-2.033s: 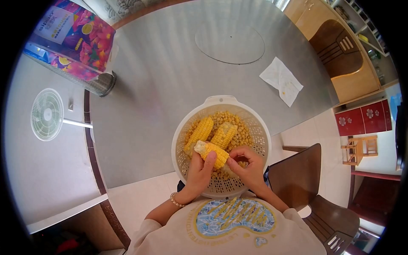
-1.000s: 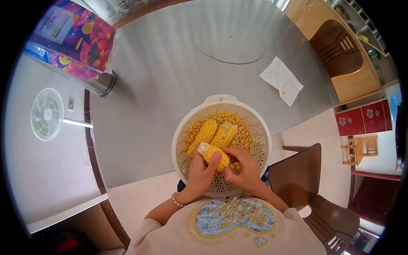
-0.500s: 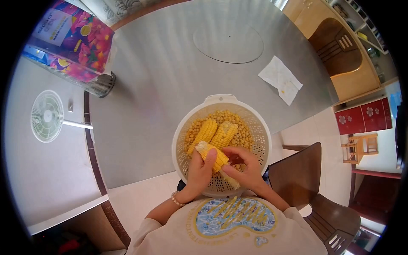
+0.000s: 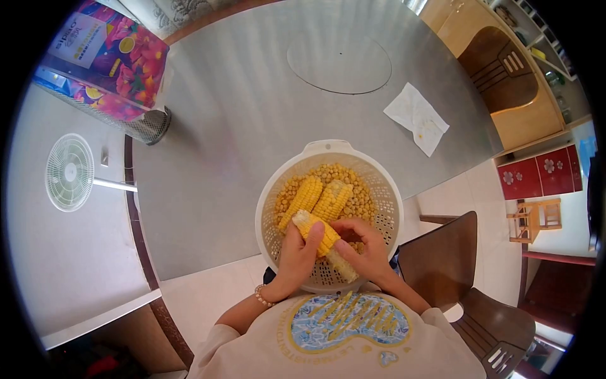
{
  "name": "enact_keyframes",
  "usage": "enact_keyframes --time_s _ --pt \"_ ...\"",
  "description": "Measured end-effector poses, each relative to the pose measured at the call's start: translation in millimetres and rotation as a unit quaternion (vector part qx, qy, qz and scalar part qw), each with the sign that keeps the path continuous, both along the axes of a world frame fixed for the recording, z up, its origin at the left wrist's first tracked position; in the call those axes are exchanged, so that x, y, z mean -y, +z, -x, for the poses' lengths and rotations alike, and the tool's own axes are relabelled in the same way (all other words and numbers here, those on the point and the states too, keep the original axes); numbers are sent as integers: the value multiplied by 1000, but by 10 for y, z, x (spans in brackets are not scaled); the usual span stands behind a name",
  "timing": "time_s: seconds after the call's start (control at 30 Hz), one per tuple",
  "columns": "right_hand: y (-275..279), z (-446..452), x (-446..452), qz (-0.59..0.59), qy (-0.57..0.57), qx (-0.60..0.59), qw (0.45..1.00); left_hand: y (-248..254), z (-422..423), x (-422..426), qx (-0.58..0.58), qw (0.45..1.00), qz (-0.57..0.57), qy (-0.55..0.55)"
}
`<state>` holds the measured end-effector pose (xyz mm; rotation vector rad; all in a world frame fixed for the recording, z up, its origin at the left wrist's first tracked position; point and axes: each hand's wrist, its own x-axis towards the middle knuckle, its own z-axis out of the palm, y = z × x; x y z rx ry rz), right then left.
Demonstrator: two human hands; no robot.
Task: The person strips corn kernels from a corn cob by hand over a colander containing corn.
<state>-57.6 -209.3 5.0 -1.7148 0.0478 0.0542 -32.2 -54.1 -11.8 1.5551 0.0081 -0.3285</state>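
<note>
A corn cob (image 4: 317, 230) lies slantwise between my hands over a white colander (image 4: 267, 189). Yellow kernels cover its upper part, while its lower end looks pale and stripped. My left hand (image 4: 299, 254) is wrapped around the kernel-covered part, thumb on top. My right hand (image 4: 364, 251) closes on the cob from the other side, its thumb pressed where kernels meet the bare part; its other fingertips are partly hidden. Beyond the hands, two more corn cobs (image 4: 301, 201) (image 4: 332, 200) rest on loose corn kernels (image 4: 362, 201) in the colander.
A grey table (image 4: 221, 158) stretches out in front, with a crumpled white tissue (image 4: 416, 119) at right. A mesh basket (image 4: 154, 126) holding a colourful package (image 4: 113, 57) stands at far left. Brown chairs (image 4: 442, 259) are on the right, and a white fan (image 4: 71, 172) is at left.
My right thumb has moved up onto the cob, against the kernel edge. The cob has shifted slightly, and more of its bare lower end shows. The colander has stayed put.
</note>
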Motion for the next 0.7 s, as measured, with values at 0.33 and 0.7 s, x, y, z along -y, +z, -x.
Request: enact_keyframes --time_s 0.33,0.7 --pt "-24 8 -2 64 10 10 998 86 15 4 36 998 -43 -35" --pt "2 35 -26 -1 -18 10 1000 56 10 8 12 999 17 28"
